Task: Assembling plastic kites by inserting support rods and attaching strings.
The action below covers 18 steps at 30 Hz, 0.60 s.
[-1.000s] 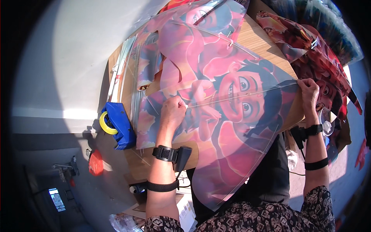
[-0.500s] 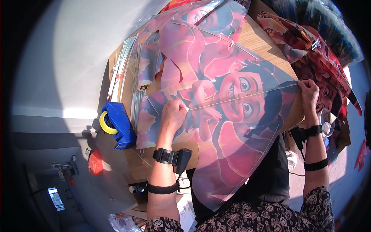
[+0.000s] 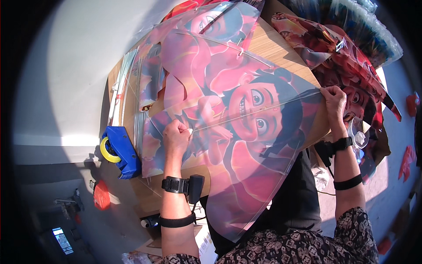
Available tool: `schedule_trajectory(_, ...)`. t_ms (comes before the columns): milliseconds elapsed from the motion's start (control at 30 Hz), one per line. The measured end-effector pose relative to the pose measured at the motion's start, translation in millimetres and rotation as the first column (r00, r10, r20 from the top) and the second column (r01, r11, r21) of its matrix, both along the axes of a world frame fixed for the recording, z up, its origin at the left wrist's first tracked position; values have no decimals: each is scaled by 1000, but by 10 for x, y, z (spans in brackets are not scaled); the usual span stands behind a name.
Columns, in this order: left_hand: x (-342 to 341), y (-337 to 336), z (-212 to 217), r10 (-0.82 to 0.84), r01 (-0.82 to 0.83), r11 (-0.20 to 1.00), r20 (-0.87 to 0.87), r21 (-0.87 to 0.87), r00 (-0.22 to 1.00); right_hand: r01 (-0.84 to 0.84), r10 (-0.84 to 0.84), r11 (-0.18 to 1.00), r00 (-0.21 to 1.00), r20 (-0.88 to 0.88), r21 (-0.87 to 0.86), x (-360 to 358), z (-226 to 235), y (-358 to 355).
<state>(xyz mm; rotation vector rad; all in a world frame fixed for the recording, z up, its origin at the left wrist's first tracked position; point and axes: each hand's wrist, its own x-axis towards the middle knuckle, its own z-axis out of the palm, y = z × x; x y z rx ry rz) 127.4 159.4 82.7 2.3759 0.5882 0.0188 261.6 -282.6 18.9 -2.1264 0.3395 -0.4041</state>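
Observation:
A large kite [image 3: 255, 169] of thin printed sheet, showing a smiling cartoon character in pink and red, lies over the table and reaches toward my lap. Along its middle runs a thin pale rod [image 3: 237, 115]. My left hand [image 3: 176, 133] is closed in a pinch at the rod's left end, resting over the sheet. At the kite's pointed right corner, my right hand [image 3: 335, 100] pinches the tip where the rod ends. Another thin rod [image 3: 220, 44] lies along the kite's far edge, with a small fitting on it.
A blue tape dispenser [image 3: 123, 154] with yellow tape stands at the table's left edge. Behind it lie bundled thin white rods [image 3: 123, 86]. More printed kite sheets [image 3: 351, 57] are heaped at the right, beside clear plastic wrapping [image 3: 365, 26]. An orange bag [image 3: 101, 195] sits lower left.
The whole view has shifted, so the table, kite and hands appear farther left. Both hands keep their pinches at the same places on the kite and rod.

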Motion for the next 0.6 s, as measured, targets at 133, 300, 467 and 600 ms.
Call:
schedule_trajectory(133, -194, -119, -134, -41, 1, 985, 226, 174, 973, 24, -24, 999, 1000, -3, -39, 5, -11, 12)
schedule_trajectory(300, -213, -1041, 83, -485, 340, 853, 363, 396, 795, 19, -19, 1000, 1000, 2, -8, -1, 15, -16)
schedule_trajectory(467, -78, -1478, 52, -595, 494, 778, 203, 387, 778, 31, -32, 999, 999, -29, -32, -17, 85, 80)
schedule_trajectory(600, -1, -1643, 31, -593, 501, 767, 144, 402, 792, 34, -34, 999, 999, -16, -32, -20, 53, 54)
